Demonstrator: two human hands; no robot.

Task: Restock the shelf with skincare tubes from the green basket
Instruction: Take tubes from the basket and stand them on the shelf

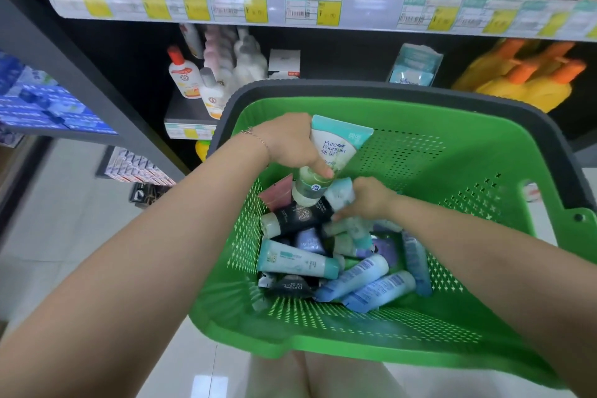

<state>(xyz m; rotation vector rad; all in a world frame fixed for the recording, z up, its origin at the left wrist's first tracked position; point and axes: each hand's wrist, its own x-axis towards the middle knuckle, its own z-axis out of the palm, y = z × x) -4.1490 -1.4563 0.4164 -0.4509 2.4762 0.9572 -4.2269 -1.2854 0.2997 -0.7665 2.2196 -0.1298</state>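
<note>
Slippage is the nearest risk. The left hand (290,142) grips a teal-and-white Pure Fountain tube (334,152) by its flat crimped end, cap pointing down, above the heap in the green basket (420,155). The smooth tube hangs from a pinch near its thin end, so any jolt could tip it out of the fingers and back into the basket, or over the dark rim onto the tiled floor (97,203).

The right hand (368,199) is down in the heap, its fingers curled round a pale green tube (342,195). The hand itself covers the fingertips, so how firm that hold is cannot be judged. The rest of the stock lies loose and crossed at the basket's bottom: a black tube (300,215) directly under the left hand's tube, a teal tube (297,260) below it, and blue tubes (371,281) nearer the person. Pulling one tube out of such a tangle is likely to drag or flip its neighbours.

The basket appears to rest against the person's legs with neither hand steadying it, so a hard tug could tilt it.

The dark shelf (190,110) behind carries upright lotion bottles (184,74) near its front edge. A hurried reach with both hands full could knock them over, and with mixed tube types a tube may land in the wrong row.
</note>
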